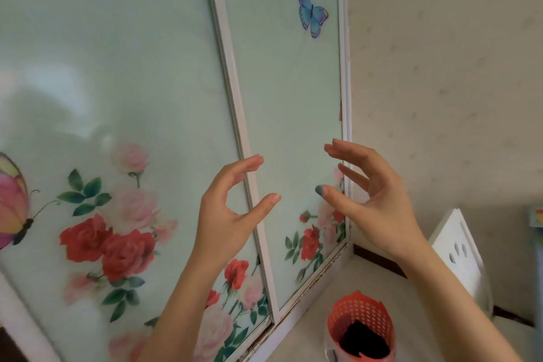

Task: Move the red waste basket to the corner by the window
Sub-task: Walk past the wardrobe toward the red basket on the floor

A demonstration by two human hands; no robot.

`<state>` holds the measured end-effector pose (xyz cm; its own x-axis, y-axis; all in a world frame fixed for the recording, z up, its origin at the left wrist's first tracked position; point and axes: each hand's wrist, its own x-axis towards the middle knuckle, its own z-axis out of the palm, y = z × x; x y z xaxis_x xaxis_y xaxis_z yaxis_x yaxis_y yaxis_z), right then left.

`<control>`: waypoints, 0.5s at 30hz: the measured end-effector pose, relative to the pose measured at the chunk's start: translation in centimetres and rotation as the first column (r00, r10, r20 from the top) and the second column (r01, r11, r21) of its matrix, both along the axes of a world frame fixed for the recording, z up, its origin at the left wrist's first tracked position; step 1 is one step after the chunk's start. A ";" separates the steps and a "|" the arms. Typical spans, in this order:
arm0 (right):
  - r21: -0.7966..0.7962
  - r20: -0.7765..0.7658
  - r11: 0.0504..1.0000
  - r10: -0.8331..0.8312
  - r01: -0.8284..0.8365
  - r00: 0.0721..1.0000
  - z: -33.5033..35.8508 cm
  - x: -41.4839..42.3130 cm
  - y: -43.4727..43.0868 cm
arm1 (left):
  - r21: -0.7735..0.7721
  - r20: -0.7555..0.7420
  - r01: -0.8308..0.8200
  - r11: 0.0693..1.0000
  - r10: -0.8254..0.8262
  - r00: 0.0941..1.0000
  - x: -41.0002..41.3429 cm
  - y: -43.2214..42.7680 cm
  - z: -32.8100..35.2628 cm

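Observation:
The red waste basket is a perforated plastic bin with a scalloped rim, standing upright on the pale floor near the bottom of the view, beside the window's lower track. Something black lies inside it. My left hand and my right hand are both raised well above the basket in front of the window glass, fingers curled and apart, holding nothing. Neither hand touches the basket.
The window has frosted green panes with printed roses and butterflies and a white sliding frame. It meets a beige wall at the corner. A white object with cut-out holes stands against that wall to the basket's right.

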<state>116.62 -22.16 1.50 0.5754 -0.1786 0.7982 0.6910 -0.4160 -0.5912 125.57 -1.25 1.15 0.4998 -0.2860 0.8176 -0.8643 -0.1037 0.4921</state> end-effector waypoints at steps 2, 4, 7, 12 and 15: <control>-0.002 -0.015 1.000 -0.018 0.018 1.000 -0.3 1.9 -0.7 | 0.002 0.009 0.011 1.000 -0.011 1.000 2.5 -0.7 -0.2; -0.013 -0.031 0.999 -0.041 0.040 0.999 -0.6 4.3 -1.3 | 0.006 0.013 0.024 1.000 -0.024 1.000 5.5 -1.4 -0.5; -0.012 -0.024 0.997 -0.081 0.081 0.996 -0.8 7.9 -2.0 | 0.001 0.011 0.065 0.998 -0.065 0.998 10.1 -2.3 -1.0; -0.006 -0.012 0.987 -0.159 0.159 0.987 -0.7 15.4 -2.9 | -0.014 0.009 0.146 0.989 -0.145 0.989 19.1 -4.5 -1.2; -0.008 -0.005 0.979 -0.202 0.202 0.979 -0.5 19.8 -3.4 | -0.004 0.015 0.186 0.982 -0.186 0.982 24.2 -6.0 -1.0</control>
